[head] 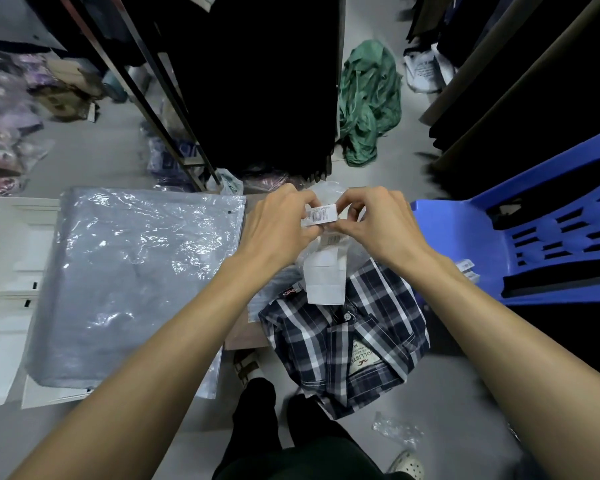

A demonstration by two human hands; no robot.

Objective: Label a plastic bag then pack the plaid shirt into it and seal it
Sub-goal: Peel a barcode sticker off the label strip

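Note:
A folded navy-and-white plaid shirt point(347, 344) lies on a low surface in front of me, its brand tag facing up. My left hand point(281, 223) and my right hand point(378, 223) meet above it, both pinching a small white barcode label point(319, 215). A strip of white label backing paper point(326, 271) hangs down from the label over the shirt's collar. A clear plastic bag point(329, 192) shows crumpled just behind my fingers, mostly hidden by the hands.
A stack of large clear plastic bags point(129, 282) lies to the left on white boards point(4, 271). A blue plastic chair point(534, 233) stands at the right. A green garment point(368, 102) lies on the floor beyond. Dark racks and bagged clothes surround the spot.

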